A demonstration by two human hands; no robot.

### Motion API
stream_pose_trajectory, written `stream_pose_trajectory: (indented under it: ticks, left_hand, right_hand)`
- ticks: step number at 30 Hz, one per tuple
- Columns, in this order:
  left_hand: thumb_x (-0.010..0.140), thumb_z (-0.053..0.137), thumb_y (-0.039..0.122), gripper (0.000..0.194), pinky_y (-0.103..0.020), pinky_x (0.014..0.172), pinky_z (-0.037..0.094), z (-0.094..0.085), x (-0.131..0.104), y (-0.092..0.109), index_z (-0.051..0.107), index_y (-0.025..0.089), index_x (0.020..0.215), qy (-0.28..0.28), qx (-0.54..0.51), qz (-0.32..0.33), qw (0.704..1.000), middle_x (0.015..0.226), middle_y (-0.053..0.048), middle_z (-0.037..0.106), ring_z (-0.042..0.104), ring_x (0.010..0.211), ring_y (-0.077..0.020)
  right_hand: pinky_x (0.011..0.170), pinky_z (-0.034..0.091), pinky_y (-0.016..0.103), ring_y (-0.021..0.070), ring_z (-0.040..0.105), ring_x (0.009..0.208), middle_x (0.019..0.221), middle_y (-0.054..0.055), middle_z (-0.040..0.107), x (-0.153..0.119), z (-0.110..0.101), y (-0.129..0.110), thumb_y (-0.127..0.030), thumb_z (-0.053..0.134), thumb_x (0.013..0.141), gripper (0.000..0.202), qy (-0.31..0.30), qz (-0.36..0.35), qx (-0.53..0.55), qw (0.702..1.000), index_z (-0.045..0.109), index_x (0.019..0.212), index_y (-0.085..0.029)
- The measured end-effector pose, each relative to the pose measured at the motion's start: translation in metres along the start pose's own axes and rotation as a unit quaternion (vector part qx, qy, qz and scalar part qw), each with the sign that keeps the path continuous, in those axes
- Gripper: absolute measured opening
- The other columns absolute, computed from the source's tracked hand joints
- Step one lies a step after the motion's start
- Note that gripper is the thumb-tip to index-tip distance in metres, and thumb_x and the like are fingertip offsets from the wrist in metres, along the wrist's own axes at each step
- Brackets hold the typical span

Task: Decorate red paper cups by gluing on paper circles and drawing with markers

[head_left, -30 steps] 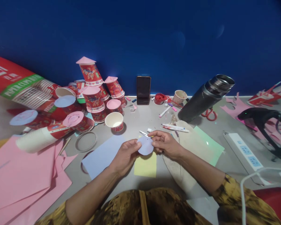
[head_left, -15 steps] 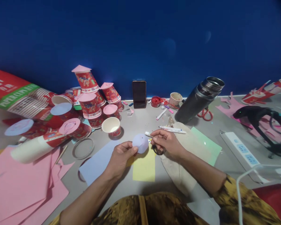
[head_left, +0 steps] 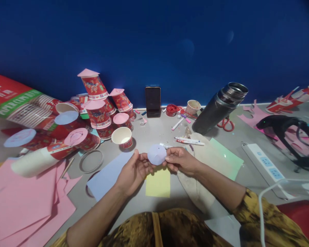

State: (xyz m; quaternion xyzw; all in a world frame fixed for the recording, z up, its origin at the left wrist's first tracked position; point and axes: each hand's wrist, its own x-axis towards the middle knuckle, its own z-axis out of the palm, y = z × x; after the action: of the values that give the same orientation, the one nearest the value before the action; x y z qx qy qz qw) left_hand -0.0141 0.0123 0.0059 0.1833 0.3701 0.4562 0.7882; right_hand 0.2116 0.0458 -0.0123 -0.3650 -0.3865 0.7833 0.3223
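A small round lilac paper disc (head_left: 156,155) with a dark dot near its upper edge is held up over the table. My right hand (head_left: 181,160) pinches its right edge between thumb and fingers. On the other side, my left hand (head_left: 135,171) has its thumb raised off the paper, with fingertips touching or just under the disc's lower left edge. Below both hands lies a yellow paper square (head_left: 158,183). A lilac sheet (head_left: 106,176) is partly behind my left hand. Just beyond the disc, a small white item (head_left: 164,145) shows only in part.
Red paper cups (head_left: 99,115) with pink paper tops stand stacked at left, near an upright white-lined cup (head_left: 122,137). Pink sheets (head_left: 20,206) cover the front left. A phone (head_left: 153,102), dark flask (head_left: 218,109), red-handled scissors (head_left: 226,124), markers (head_left: 189,141) and power strip (head_left: 265,163) surround the workspace.
My right hand no longer shows the small item with a black ring and now pinches the disc's right edge. My left thumb has lifted off the disc.
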Motion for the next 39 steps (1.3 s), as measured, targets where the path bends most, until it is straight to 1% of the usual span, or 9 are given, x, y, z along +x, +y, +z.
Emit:
stream_pose_trajectory:
  ticks: [5,11,13,16,19,22,26,30,39]
  left_hand:
    - [0.078,0.094,0.057,0.051,-0.027,0.063,0.054,0.000,-0.002,0.000,0.080,0.012,0.098,0.006,0.044,0.044,0.998,0.083,-0.008,0.074,0.064,0.071,-0.0169]
    - [0.074,0.099,0.049,0.067,-0.031,0.082,0.060,0.005,-0.008,0.002,0.073,0.021,0.128,0.060,0.104,0.078,0.990,0.126,-0.012,0.075,0.073,0.106,-0.0251]
    - [0.078,0.096,0.052,0.066,-0.038,0.086,0.064,0.006,-0.010,0.002,0.071,0.023,0.131,0.063,0.071,0.041,0.995,0.129,-0.013,0.075,0.074,0.110,-0.0290]
    - [0.083,0.091,0.056,0.062,-0.048,0.093,0.066,0.005,-0.010,0.001,0.071,0.020,0.130,0.035,-0.005,-0.037,0.999,0.125,-0.017,0.078,0.076,0.112,-0.0334]
    - [0.090,0.085,0.053,0.053,-0.053,0.099,0.065,0.003,-0.009,0.002,0.074,0.016,0.126,0.026,-0.050,-0.084,0.995,0.126,-0.019,0.079,0.078,0.110,-0.0331]
    - [0.090,0.086,0.050,0.048,-0.054,0.095,0.067,0.003,-0.008,0.006,0.076,0.015,0.121,0.027,-0.066,-0.098,0.993,0.127,-0.020,0.079,0.079,0.109,-0.0348]
    - [0.097,0.077,0.044,0.039,-0.054,0.094,0.069,0.007,-0.008,0.013,0.076,0.012,0.120,0.049,-0.057,-0.071,0.995,0.129,-0.023,0.078,0.078,0.116,-0.0398]
    - [0.107,0.059,0.035,0.033,-0.053,0.089,0.070,0.012,-0.006,0.015,0.076,0.009,0.119,0.106,-0.049,-0.042,0.992,0.128,-0.025,0.077,0.080,0.112,-0.0383]
    - [0.111,0.051,0.032,0.035,-0.054,0.088,0.071,0.021,-0.009,0.017,0.075,0.007,0.117,0.129,-0.058,0.002,0.990,0.126,-0.024,0.078,0.080,0.110,-0.0368]
  right_hand:
    - [0.041,0.037,0.018,0.0060,0.051,0.042,0.066,0.002,0.076,-0.002,0.001,0.000,-0.055,0.096,0.073,0.048,-0.002,-0.004,-0.060,0.998,0.066,0.077,-0.017]
    - [0.048,0.037,0.023,0.0112,0.051,0.048,0.059,-0.004,0.064,-0.008,0.008,0.002,-0.043,0.077,0.089,0.026,0.083,-0.087,-0.229,0.966,0.065,0.082,-0.021]
    - [0.057,0.041,0.026,0.0151,0.058,0.059,0.068,0.000,0.068,-0.011,0.012,0.003,-0.034,0.069,0.094,0.017,0.123,-0.169,-0.385,0.899,0.066,0.083,-0.022]
    - [0.070,0.043,0.032,0.0210,0.066,0.075,0.083,0.007,0.077,-0.015,0.017,0.008,-0.029,0.060,0.101,0.019,0.096,-0.281,-0.600,0.742,0.071,0.089,-0.021]
    - [0.071,0.043,0.033,0.0221,0.069,0.076,0.087,0.007,0.079,-0.013,0.016,0.015,-0.041,0.063,0.103,0.023,0.045,-0.348,-0.651,0.674,0.073,0.100,-0.021]
    - [0.072,0.043,0.032,0.0213,0.069,0.077,0.084,0.005,0.077,-0.010,0.009,0.011,-0.045,0.065,0.104,0.025,0.094,-0.339,-0.651,0.672,0.074,0.101,-0.021]
    - [0.079,0.046,0.033,0.0269,0.071,0.098,0.109,0.013,0.078,-0.007,-0.002,-0.012,-0.035,0.065,0.106,0.021,0.185,-0.174,-0.719,0.646,0.075,0.109,-0.018]
    - [0.086,0.048,0.035,0.0301,0.068,0.115,0.125,0.016,0.074,-0.001,-0.005,-0.028,-0.036,0.062,0.108,0.027,0.186,-0.054,-0.751,0.631,0.074,0.122,-0.016]
    - [0.089,0.046,0.035,0.0289,0.067,0.110,0.113,0.013,0.077,0.006,-0.003,-0.021,-0.033,0.070,0.104,0.018,0.200,-0.152,-0.713,0.655,0.076,0.108,-0.017]
